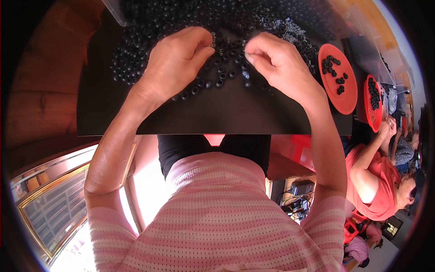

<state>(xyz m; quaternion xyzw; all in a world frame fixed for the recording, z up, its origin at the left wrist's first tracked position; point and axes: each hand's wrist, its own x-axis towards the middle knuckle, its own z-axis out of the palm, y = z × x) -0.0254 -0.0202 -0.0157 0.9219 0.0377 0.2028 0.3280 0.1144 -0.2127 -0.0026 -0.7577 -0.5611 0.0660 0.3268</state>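
Over the heap of small round black parts with holes (136, 50), my left hand (179, 56) is closed, thumb against curled forefinger. A short metal coil spring shows right by its fingertips; whether it is held or lies behind them I cannot make out. Facing it, my right hand (283, 63) pinches thumb and forefinger together, with another bit of coil at their tips, too small to name surely. Between the hands lie loose black parts (220, 76) and a few springs. A pile of fine silvery springs (287, 31) sits beyond my right hand.
An orange-red oval plate (346, 97) with several black parts lies at the right of the dark table (217, 118). Farther right stand a second red plate (369, 115) and a co-worker in a red shirt (376, 186). A clear plastic bin edge (115, 11) rises far left.
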